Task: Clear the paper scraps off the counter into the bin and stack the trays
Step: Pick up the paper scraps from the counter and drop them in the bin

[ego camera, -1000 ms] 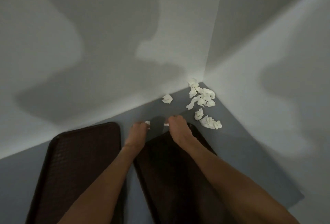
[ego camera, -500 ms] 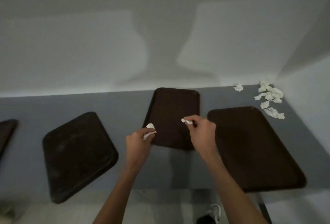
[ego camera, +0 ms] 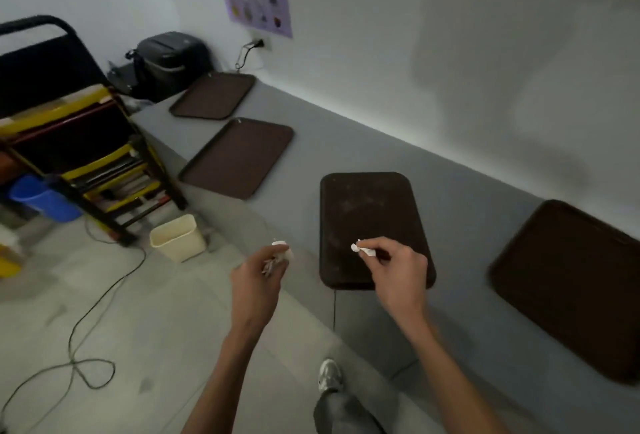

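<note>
Fingers pinching crumpled white scraps, rectangular brown trays

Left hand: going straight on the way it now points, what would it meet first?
Likely the left hand, holding a paper scrap, would meet the bare front edge of the grey counter, not the bin off to its left. Depth is unclear.

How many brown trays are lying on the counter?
4. The far tray sits near the black appliance, the second tray next, the third tray under the right hand, the nearest tray rightmost. Others may lie off-frame.
</note>
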